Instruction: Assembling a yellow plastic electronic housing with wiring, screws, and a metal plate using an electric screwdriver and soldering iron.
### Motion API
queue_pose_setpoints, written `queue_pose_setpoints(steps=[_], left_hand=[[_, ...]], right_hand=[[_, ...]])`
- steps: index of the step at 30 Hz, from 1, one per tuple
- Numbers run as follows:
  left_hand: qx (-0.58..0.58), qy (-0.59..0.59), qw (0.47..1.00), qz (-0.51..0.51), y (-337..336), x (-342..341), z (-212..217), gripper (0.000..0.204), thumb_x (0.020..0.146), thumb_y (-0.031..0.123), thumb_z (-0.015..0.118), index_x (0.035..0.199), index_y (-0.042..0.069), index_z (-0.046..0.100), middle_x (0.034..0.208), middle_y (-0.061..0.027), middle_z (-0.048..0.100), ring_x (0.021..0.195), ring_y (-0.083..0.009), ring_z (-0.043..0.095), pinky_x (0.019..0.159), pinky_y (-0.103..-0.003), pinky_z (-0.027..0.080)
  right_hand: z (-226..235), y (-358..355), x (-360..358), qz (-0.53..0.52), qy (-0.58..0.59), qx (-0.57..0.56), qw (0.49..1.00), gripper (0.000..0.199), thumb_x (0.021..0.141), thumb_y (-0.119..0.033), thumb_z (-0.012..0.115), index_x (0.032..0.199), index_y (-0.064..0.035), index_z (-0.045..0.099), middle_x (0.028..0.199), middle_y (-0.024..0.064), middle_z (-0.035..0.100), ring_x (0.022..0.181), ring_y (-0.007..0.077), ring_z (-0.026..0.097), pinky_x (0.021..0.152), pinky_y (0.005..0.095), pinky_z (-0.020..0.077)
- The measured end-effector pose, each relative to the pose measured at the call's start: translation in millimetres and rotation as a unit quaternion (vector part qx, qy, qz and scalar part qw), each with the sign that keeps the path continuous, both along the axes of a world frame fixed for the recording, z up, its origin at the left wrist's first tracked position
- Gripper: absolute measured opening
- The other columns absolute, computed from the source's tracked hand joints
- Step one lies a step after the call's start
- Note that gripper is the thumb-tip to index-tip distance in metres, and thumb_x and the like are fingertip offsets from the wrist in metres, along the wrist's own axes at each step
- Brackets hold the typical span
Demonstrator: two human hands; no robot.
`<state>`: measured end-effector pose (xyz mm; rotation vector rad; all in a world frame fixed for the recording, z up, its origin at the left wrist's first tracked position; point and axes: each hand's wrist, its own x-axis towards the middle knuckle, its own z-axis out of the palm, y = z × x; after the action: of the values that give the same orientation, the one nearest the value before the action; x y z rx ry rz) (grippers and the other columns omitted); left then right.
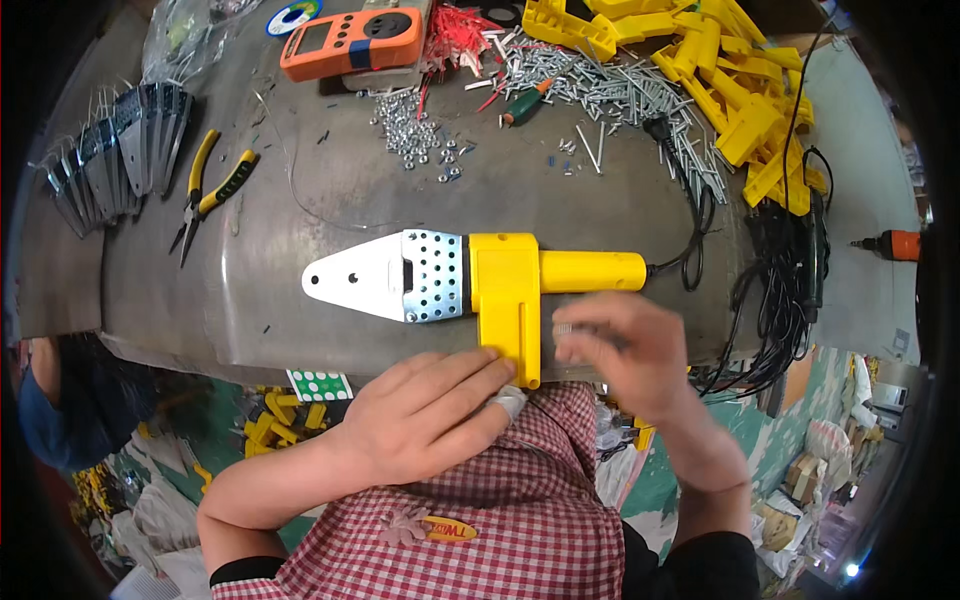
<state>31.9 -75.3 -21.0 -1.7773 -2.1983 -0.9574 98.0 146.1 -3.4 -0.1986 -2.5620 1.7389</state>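
Note:
A plastic pipe welder (505,295) lies across the bench in front of me, with a yellow housing and handle and a pointed metal plate (355,277) on its left. A perforated metal guard (437,276) sits between plate and housing. My left hand (430,415) holds the near end of the housing, fingertips on top and a white-wrapped finger by its edge. Just right of the housing and below the handle, my right hand (630,355) is closed in a pinch. A small greyish piece shows at its fingertips, too blurred to name.
Beyond lie loose nuts (410,130), a screw heap (600,90), yellow housing parts (745,110), a green screwdriver (526,102) and an orange multimeter (352,45). Pliers (205,195) and metal plates (150,135) lie left. Black cables (765,300) hang right, near an orange-handled tool (890,245).

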Motion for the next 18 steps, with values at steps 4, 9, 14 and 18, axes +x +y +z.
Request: queue_pose_setpoints(steps=[4,9,14,18], left_hand=[[-0.029,0.019,0.999,0.007,10,-2,1,0.026,0.073,0.017,0.065,0.098,0.009,0.062,0.11,-0.0099,0.063,0.097,-0.0234,0.062,0.075,-0.034,0.044],[-0.037,0.006,0.999,0.01,28,-13,4,0.023,0.07,0.02,0.069,0.09,0.011,0.06,0.107,-0.0081,0.061,0.095,-0.0256,0.059,0.075,-0.037,0.043],[0.03,-0.095,0.977,0.191,42,-44,-8,0.079,0.053,0.027,0.087,0.116,0.004,0.044,0.113,-0.0169,0.047,0.101,-0.0364,0.05,0.084,-0.044,0.043],[-0.007,-0.194,0.958,0.21,43,-53,-6,0.101,0.053,0.029,0.087,0.134,0.001,0.033,0.128,-0.0219,0.039,0.115,-0.0363,0.044,0.094,-0.047,0.036]], right_hand=[[6,13,-69,0.043,0.077,0.155,0.984,0.011,0.078,-0.012,0.066,0.086,-0.0039,0.066,0.08,0.0096,0.063,0.072,0.0244,0.063,0.062,0.0328,0.0486],[-7,12,-93,0.102,0.082,0.163,0.978,0.013,0.078,-0.016,0.066,0.081,-0.0038,0.066,0.079,0.011,0.06,0.079,0.0303,0.06,0.071,0.0384,0.0476],[-19,1,-85,0.066,0.138,0.195,0.969,0.013,0.077,-0.017,0.067,0.078,-0.0037,0.065,0.079,0.01,0.059,0.079,0.0304,0.059,0.071,0.0403,0.0478],[-13,9,-85,0.138,0.152,0.237,0.95,0.011,0.079,-0.013,0.066,0.083,-0.003,0.067,0.082,0.0087,0.062,0.082,0.0266,0.061,0.073,0.0363,0.0487]])
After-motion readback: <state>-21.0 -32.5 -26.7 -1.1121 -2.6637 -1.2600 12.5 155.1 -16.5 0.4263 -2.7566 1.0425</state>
